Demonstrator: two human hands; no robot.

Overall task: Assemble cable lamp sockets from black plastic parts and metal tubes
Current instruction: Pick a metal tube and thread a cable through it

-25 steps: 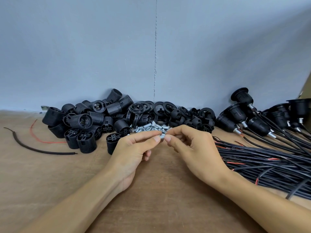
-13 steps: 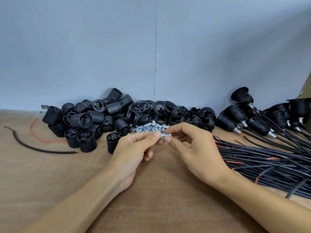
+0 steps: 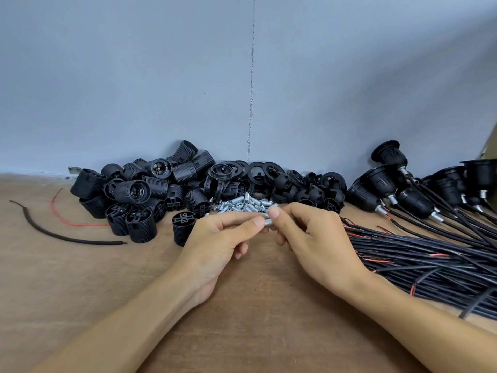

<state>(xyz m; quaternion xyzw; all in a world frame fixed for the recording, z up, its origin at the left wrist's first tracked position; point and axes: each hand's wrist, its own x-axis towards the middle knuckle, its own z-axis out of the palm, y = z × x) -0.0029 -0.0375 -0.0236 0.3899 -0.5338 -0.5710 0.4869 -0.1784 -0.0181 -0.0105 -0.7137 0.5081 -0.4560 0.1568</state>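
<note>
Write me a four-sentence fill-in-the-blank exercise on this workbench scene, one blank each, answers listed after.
1. The left hand and right hand together pinch a small threaded metal ____.
2. The heap of loose metal tubes lies just ____ the fingertips, nearer the wall.
3. The bundle of black cables lies to the person's ____.
4. The stray thin wire on the left is ____ in colour.

Missing words: tube; behind; right; red
</note>
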